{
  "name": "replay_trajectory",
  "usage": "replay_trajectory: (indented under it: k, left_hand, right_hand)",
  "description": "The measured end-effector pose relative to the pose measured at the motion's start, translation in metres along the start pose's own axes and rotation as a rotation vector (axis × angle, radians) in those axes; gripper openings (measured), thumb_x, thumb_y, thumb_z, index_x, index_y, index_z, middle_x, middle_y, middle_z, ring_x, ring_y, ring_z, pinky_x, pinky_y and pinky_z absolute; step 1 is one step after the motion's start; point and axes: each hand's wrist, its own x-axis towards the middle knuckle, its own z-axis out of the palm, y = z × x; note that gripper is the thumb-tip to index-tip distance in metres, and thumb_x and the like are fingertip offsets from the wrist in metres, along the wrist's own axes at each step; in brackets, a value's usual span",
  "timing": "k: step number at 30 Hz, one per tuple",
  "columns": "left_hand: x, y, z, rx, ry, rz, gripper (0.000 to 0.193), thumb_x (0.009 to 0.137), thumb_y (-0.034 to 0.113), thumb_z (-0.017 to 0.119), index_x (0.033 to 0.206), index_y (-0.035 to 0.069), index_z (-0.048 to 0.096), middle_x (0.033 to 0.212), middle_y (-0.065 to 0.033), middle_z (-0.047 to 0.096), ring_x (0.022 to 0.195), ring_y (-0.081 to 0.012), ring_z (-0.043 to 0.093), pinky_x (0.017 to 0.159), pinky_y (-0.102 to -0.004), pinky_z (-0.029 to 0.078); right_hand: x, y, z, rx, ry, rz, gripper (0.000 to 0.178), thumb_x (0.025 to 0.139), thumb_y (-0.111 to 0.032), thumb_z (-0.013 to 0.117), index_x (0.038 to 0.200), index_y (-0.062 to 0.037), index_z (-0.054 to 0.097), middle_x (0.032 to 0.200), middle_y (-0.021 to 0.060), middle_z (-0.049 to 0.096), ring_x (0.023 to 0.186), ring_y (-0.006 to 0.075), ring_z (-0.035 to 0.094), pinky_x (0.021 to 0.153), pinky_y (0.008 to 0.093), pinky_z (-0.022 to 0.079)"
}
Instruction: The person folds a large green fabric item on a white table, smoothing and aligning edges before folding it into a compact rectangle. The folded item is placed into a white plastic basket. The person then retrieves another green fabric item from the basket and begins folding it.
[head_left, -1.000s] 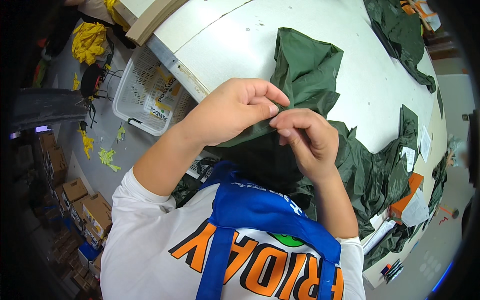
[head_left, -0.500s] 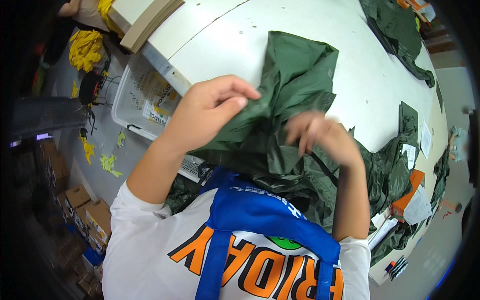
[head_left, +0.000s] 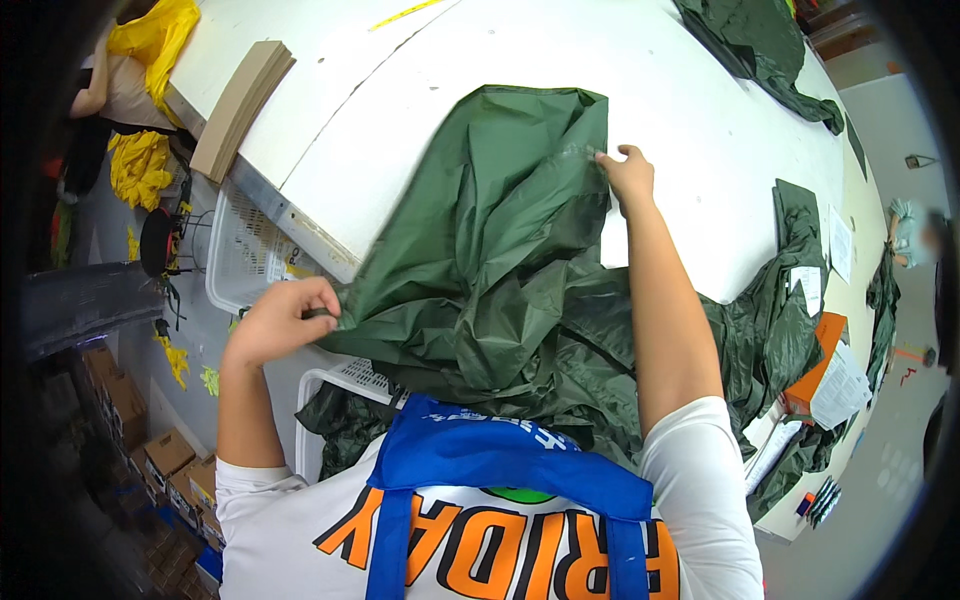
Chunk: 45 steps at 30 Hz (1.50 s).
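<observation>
A dark green, thin, slightly shiny fabric piece lies spread and creased over the near part of the white table. Its lower left edge is pinched between the thumb and fingers of my left hand, at the table's corner. At its upper right edge my right hand grips the cloth between thumb and fingers, with that arm stretched forward. The near end of the fabric bunches up against my blue apron. Where it runs into the green cloth on the right, I cannot tell the pieces apart.
More green fabric with paper sheets and an orange box lies to the right. Another green bundle is at the far right. Cardboard strips rest on the left edge. Below stands a white plastic basket. Another person is at the upper left.
My hands have moved apart, the left down and leftward, the right up and forward. The green fabric, bunched before, is now opened out wider between them.
</observation>
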Motion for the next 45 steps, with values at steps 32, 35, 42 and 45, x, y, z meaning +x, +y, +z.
replay_trajectory:
  k: [32, 35, 42, 45]
  left_hand:
    - [0.083, -0.014, -0.047, -0.220, 0.146, 0.154, 0.038, 0.085, -0.006, 0.041, 0.117, 0.002, 0.062, 0.108, -0.0078, 0.063, 0.088, -0.0125, 0.061, 0.081, -0.0238, 0.048]
    - [0.084, -0.040, -0.045, -0.126, 0.154, 0.227, 0.033, 0.084, -0.007, 0.047, 0.109, 0.004, 0.066, 0.105, -0.0039, 0.060, 0.090, -0.0120, 0.058, 0.084, -0.0225, 0.044]
    - [0.090, 0.027, -0.057, 0.210, 0.247, 0.617, 0.005, 0.084, 0.007, 0.060, 0.082, 0.006, 0.064, 0.133, -0.0050, 0.048, 0.129, -0.0223, 0.039, 0.108, -0.0347, 0.027]
    - [0.096, 0.080, -0.083, 0.010, 0.066, 0.698, 0.011, 0.090, 0.014, 0.051, 0.089, 0.008, 0.059, 0.118, -0.0095, 0.061, 0.123, -0.0227, 0.047, 0.106, -0.0356, 0.031]
  right_hand:
    - [-0.224, 0.120, -0.147, 0.028, 0.744, -0.401, 0.065, 0.080, -0.029, 0.071, 0.133, -0.0037, 0.043, 0.131, 0.0170, 0.049, 0.122, 0.0326, 0.045, 0.102, 0.0429, 0.035]
    - [-0.328, 0.344, -0.147, -0.518, 1.272, 0.619, 0.071, 0.073, -0.046, 0.074, 0.124, -0.0006, 0.051, 0.123, 0.0191, 0.051, 0.119, 0.0340, 0.045, 0.099, 0.0486, 0.036]
    - [-0.470, 0.454, -0.049, 1.214, 0.773, 0.947, 0.054, 0.083, -0.050, 0.067, 0.114, -0.0083, 0.055, 0.111, 0.0119, 0.061, 0.091, 0.0312, 0.061, 0.078, 0.0524, 0.046]
    - [-0.488, 0.468, -0.072, 0.585, 0.666, 0.992, 0.062, 0.084, -0.049, 0.065, 0.121, -0.0008, 0.051, 0.118, 0.0149, 0.058, 0.102, 0.0313, 0.057, 0.083, 0.0490, 0.047]
